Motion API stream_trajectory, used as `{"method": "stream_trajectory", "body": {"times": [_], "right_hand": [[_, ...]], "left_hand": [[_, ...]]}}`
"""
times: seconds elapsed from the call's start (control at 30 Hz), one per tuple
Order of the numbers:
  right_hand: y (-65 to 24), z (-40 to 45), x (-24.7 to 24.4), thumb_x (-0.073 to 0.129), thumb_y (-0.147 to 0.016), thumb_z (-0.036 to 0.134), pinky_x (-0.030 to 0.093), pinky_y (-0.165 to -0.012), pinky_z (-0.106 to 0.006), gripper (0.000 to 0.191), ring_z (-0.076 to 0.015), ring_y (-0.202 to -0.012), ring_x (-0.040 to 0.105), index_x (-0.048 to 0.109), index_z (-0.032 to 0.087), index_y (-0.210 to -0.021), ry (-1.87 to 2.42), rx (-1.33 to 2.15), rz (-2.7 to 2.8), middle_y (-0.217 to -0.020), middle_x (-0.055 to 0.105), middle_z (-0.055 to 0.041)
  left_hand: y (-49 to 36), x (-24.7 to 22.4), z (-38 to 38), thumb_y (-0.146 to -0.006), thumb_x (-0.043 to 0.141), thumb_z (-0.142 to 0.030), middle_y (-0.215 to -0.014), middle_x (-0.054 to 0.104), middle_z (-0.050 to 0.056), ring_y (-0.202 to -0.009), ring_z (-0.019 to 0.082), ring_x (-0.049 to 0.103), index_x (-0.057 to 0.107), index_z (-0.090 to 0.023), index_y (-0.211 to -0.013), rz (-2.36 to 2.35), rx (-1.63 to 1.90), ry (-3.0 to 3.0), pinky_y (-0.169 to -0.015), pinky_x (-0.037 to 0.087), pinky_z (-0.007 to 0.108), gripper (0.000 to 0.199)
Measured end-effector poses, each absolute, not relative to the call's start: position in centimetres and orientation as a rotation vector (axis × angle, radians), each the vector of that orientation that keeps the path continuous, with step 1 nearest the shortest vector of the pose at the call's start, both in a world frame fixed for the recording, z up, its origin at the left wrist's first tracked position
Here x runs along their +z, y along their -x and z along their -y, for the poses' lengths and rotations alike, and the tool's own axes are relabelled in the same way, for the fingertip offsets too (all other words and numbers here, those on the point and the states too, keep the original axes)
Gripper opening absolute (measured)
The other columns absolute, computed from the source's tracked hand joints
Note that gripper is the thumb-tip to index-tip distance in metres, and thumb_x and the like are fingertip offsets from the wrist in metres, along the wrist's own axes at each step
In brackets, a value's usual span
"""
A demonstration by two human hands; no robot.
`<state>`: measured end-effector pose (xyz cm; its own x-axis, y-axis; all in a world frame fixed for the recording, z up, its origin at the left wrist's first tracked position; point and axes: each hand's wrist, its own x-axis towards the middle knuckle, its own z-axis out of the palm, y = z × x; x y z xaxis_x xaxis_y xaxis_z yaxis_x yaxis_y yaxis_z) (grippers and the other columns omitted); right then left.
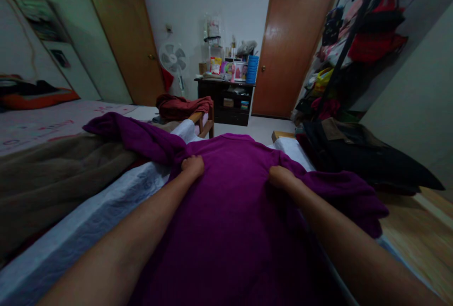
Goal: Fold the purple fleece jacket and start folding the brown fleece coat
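A purple long-sleeved garment lies spread out in front of me, its collar at the far end and its sleeves stretched out to both sides. My left hand is closed on the cloth near the left shoulder seam. Near the right shoulder, my right hand is closed on the cloth too. The fingertips of both hands are hidden in the fabric. Under the garment, a pale patterned cover shows at the left.
A brown blanket and a pink printed sheet lie at the left. A dark red cloth hangs over a wooden frame ahead. Dark folded clothes are stacked at the right. Farther back stand a fan and a dark cabinet.
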<state>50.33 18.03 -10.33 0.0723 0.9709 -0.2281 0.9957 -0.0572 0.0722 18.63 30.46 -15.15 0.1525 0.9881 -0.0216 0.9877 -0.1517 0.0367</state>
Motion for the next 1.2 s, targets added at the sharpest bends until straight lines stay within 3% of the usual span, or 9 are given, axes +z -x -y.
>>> {"method": "stream_trajectory", "body": {"times": [0.17,0.37,0.47,0.6,0.7,0.83,1.0,1.1,1.2], "right_hand": [[-52.3,-21.3,-9.1,0.043,-0.089,0.017,0.042,-0.095,-0.035,0.035,-0.0271,-0.114,0.057,0.063,0.013,-0.118,-2.207,0.053,-2.032,-0.124,0.061,-0.0169],[-53.7,-22.1,-11.2,0.034,-0.094,0.02,0.037,-0.097,-0.047,0.04,-0.036,-0.121,0.049,0.061,0.009,-0.121,-2.294,0.182,-1.879,-0.123,0.055,-0.0257],[-53.7,-22.5,-12.0,0.03,-0.095,0.019,0.039,-0.094,-0.047,0.042,-0.0345,-0.117,0.053,0.063,0.014,-0.12,-2.279,0.157,-1.855,-0.119,0.058,-0.0236],[-53.5,-23.3,-11.8,0.027,-0.097,0.025,0.046,-0.082,-0.041,0.044,-0.0296,-0.102,0.063,0.061,0.02,-0.124,-2.273,0.062,-1.827,-0.119,0.058,-0.0201],[-53.7,-23.8,-11.3,0.025,-0.097,0.026,0.047,-0.081,-0.041,0.046,-0.0308,-0.102,0.063,0.063,0.019,-0.123,-2.302,0.068,-1.804,-0.123,0.055,-0.0205],[-54.2,-23.8,-11.0,0.028,-0.095,0.021,0.046,-0.085,-0.042,0.046,-0.0332,-0.106,0.061,0.065,0.014,-0.121,-2.375,0.096,-1.729,-0.127,0.052,-0.023],[-51.8,-23.6,-11.2,0.037,-0.09,0.016,0.034,-0.099,-0.05,0.041,-0.0375,-0.122,0.047,0.068,0.011,-0.116,-2.328,0.099,-1.787,-0.126,0.054,-0.0254],[-48.7,-23.6,-11.6,0.036,-0.093,0.023,0.025,-0.106,-0.049,0.042,-0.0329,-0.131,0.039,0.061,0.015,-0.125,-2.257,0.102,-1.992,-0.139,0.048,-0.02],[-46.3,-23.3,-13.0,0.038,-0.095,0.039,0.02,-0.11,-0.052,0.051,-0.0307,-0.14,0.027,0.044,0.02,-0.141,-2.232,-0.063,-2.246,-0.152,0.033,-0.0145]], "left_hand": [[-19.8,-15.5,-33.2,-0.091,0.039,-0.029,-0.144,0.048,0.01,-0.134,0.02,0.042,0.049,-0.016,-0.135,-1.766,0.085,-2.492,-0.109,0.033,0.029,0.047],[-19.5,-16.9,-35.0,-0.09,0.04,-0.044,-0.153,0.035,0.016,-0.146,0.031,0.018,0.036,-0.01,-0.145,-1.795,0.039,-2.422,-0.116,0.016,0.044,0.065],[-19.2,-16.9,-35.4,-0.089,0.039,-0.053,-0.153,0.034,0.016,-0.144,0.035,0.021,0.028,-0.013,-0.149,-1.849,0.066,-2.37,-0.114,0.02,0.047,0.073],[-19.5,-16.5,-35.8,-0.095,0.024,-0.052,-0.154,0.031,0.019,-0.143,0.031,0.026,0.02,-0.006,-0.151,-1.914,0.162,-2.3,-0.116,0.017,0.045,0.072],[-19.8,-16.8,-35.6,-0.091,0.028,-0.062,-0.156,0.029,0.015,-0.146,0.037,0.014,0.028,-0.015,-0.15,-1.874,0.102,-2.295,-0.115,0.013,0.054,0.076],[-20.0,-17.1,-35.1,-0.082,0.032,-0.077,-0.161,0.012,0.014,-0.142,0.049,-0.004,0.025,-0.025,-0.152,-1.946,0.046,-2.174,-0.106,0.021,0.067,0.088],[-20.9,-15.9,-35.3,-0.086,0.039,-0.063,-0.156,0.025,0.018,-0.143,0.046,0.011,0.037,-0.019,-0.147,-1.933,0.03,-2.271,-0.108,0.019,0.066,0.075],[-22.3,-15.2,-36.0,-0.092,0.038,-0.043,-0.156,0.028,0.016,-0.144,0.033,0.023,0.035,-0.014,-0.146,-1.87,0.102,-2.364,-0.114,0.021,0.051,0.061],[-24.0,-15.4,-36.8,-0.094,0.034,-0.042,-0.155,0.03,0.018,-0.141,0.028,0.031,0.025,-0.01,-0.149,-1.811,0.122,-2.386,-0.111,0.028,0.042,0.064]]}}
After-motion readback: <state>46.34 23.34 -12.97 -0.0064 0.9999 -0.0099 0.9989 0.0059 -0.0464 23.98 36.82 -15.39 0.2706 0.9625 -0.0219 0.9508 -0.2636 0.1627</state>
